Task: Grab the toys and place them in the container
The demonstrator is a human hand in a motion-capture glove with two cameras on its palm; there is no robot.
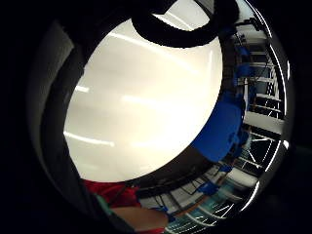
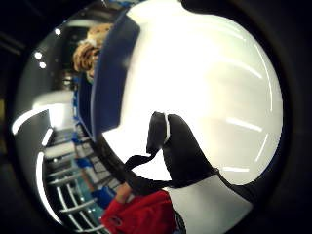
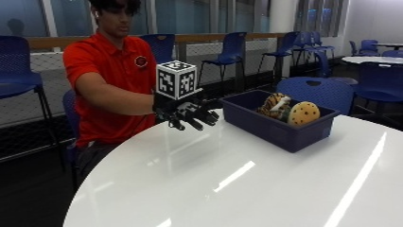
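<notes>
Outside view: gloved right hand (image 3: 189, 113) hovered above white bench (image 3: 239, 179), grip released, holding nothing; toys (image 3: 288, 109) lay inside blue container (image 3: 271, 126). Thumb-side palm view: container (image 2: 109, 73) beside bare bench. Judged: task near complete; withdrawal next.

Just the background stuff

Glossy white round table (image 3: 252, 184), rows of blue chairs (image 3: 233, 49) behind it by the windows, another white table (image 3: 372, 59) off at the back.
</notes>
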